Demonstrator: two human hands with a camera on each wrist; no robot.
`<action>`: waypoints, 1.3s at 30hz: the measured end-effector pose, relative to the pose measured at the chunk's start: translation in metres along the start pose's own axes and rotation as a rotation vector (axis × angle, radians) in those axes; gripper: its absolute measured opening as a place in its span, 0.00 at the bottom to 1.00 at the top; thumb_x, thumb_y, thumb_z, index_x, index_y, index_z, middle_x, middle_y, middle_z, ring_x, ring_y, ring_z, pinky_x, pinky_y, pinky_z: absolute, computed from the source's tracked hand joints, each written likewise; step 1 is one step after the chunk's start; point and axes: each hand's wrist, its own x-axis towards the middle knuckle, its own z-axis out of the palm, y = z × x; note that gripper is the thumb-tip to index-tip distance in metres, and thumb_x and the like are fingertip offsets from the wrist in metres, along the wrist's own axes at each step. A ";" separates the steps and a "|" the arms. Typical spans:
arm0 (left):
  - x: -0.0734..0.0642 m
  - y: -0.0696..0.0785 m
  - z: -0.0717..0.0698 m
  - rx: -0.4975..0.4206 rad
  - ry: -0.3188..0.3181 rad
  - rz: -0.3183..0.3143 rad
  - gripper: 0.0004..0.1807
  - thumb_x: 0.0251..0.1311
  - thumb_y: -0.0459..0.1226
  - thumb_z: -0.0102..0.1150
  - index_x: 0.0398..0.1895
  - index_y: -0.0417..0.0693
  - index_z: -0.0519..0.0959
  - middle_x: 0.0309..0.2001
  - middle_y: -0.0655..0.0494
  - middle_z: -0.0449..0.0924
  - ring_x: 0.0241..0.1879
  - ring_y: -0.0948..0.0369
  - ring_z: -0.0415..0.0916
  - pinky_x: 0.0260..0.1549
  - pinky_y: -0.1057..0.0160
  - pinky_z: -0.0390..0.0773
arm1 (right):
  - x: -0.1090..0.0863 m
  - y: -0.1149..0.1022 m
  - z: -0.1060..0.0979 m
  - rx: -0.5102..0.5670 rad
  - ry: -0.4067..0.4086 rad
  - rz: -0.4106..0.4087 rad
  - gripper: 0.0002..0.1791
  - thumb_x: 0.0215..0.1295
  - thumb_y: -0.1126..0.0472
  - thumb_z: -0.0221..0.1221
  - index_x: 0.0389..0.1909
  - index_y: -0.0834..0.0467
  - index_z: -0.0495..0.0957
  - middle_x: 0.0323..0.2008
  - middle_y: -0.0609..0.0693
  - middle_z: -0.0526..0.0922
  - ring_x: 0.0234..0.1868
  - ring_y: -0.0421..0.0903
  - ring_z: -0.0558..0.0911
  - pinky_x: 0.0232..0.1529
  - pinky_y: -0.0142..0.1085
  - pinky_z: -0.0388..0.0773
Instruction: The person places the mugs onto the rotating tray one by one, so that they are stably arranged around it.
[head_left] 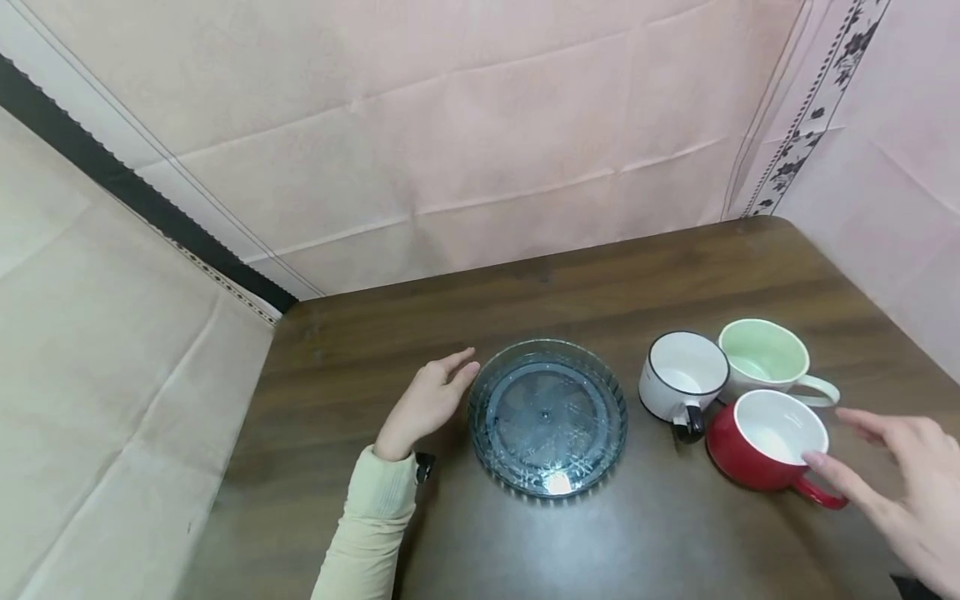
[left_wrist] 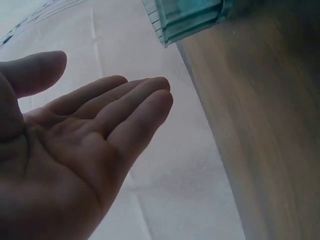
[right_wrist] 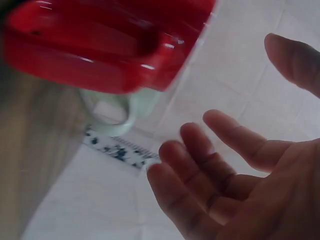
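- from where i stand, i see the left hand (head_left: 429, 400) just beside the glass dish (head_left: 546, 417), at its left edge; the fingers are almost straight and lie close to each other, and the thumb stands away from them.
- the left wrist view shows a gap between these fingers and the glass.
- the glass dish is round, bluish and see-through, with a ribbed wall, and it sits flat on the table (head_left: 570, 550).
- the right hand (head_left: 911, 483) is beside the cups; its fingers are loosely bent and a little spread, with the thumb well apart from them.
- in the head view the right thumb reaches over the edge of the red cup (head_left: 738, 454), but the right wrist view shows space between hand and cup.
- the red cup is upright, white inside, and its handle points toward the person's right.
- behind it stands the green cup (head_left: 759, 354), pale inside, with a white handle to the right.
- the white mug (head_left: 660, 392), with dark rim and black handle, stands between the dish and the green cup.
- a pale cloth (head_left: 487, 142) with creases hangs behind the table.
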 end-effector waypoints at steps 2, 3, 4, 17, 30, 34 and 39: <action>0.000 -0.002 0.003 0.000 0.003 0.019 0.26 0.73 0.47 0.46 0.69 0.43 0.68 0.17 0.57 0.67 0.15 0.60 0.57 0.39 0.55 0.74 | -0.011 0.005 0.006 0.044 0.037 0.029 0.31 0.41 0.66 0.75 0.49 0.71 0.77 0.43 0.39 0.74 0.47 0.26 0.66 0.48 0.14 0.53; 0.001 -0.003 0.004 0.003 0.001 0.028 0.26 0.73 0.45 0.46 0.68 0.42 0.69 0.23 0.54 0.76 0.19 0.61 0.66 0.43 0.55 0.76 | -0.016 0.007 0.008 0.065 0.054 0.048 0.30 0.40 0.68 0.75 0.48 0.70 0.77 0.42 0.33 0.72 0.45 0.21 0.63 0.44 0.11 0.54; 0.001 -0.004 0.006 0.008 -0.007 0.032 0.25 0.73 0.44 0.47 0.67 0.40 0.69 0.33 0.52 0.82 0.21 0.59 0.67 0.42 0.55 0.76 | -0.020 0.009 0.011 0.088 0.067 0.068 0.29 0.40 0.70 0.75 0.48 0.64 0.79 0.41 0.27 0.69 0.44 0.19 0.64 0.42 0.10 0.57; 0.005 -0.004 0.011 0.078 0.013 -0.032 0.18 0.67 0.29 0.52 0.60 0.42 0.77 0.25 0.50 0.75 0.09 0.63 0.57 0.12 0.66 0.64 | -0.035 0.021 0.034 0.295 0.156 0.183 0.30 0.55 0.81 0.61 0.42 0.39 0.78 0.37 0.36 0.71 0.37 0.23 0.73 0.34 0.12 0.69; 0.007 -0.002 0.011 0.066 0.016 -0.090 0.20 0.66 0.27 0.51 0.59 0.43 0.78 0.52 0.47 0.79 0.11 0.62 0.60 0.14 0.65 0.67 | -0.026 0.024 0.032 0.086 0.071 0.196 0.13 0.49 0.78 0.68 0.36 0.77 0.78 0.31 0.20 0.67 0.32 0.14 0.67 0.28 0.10 0.66; 0.006 -0.003 0.012 0.068 0.019 -0.103 0.20 0.66 0.27 0.51 0.59 0.44 0.78 0.51 0.47 0.80 0.11 0.63 0.60 0.14 0.65 0.67 | -0.027 0.024 0.032 0.150 0.104 0.161 0.15 0.48 0.80 0.67 0.32 0.57 0.81 0.32 0.22 0.71 0.32 0.15 0.70 0.29 0.11 0.68; 0.007 -0.003 0.014 0.079 0.019 -0.099 0.19 0.66 0.27 0.51 0.59 0.44 0.78 0.53 0.49 0.80 0.11 0.63 0.60 0.14 0.66 0.67 | -0.030 0.022 0.034 0.190 0.147 0.173 0.29 0.49 0.82 0.65 0.33 0.40 0.77 0.32 0.24 0.73 0.30 0.15 0.72 0.29 0.12 0.68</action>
